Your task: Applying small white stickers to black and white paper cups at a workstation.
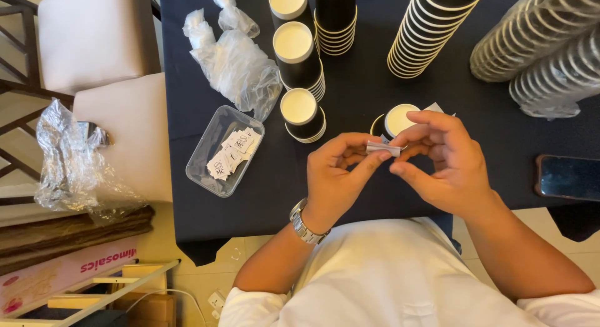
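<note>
Left hand (337,177) and right hand (440,161) pinch a small white slip (382,149) between fingertips, above the table's (250,202) near edge. Slip mostly hidden by fingers; black cup (395,120) behind partly covered.

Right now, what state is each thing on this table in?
Small white sticker slip: pinched between left hand and right hand.
Clear plastic tray: open, holding stickers.
Black paper cups: upside down, stacked.
Dark phone: screen off.
Clear plastic wrap: crumpled.
</note>
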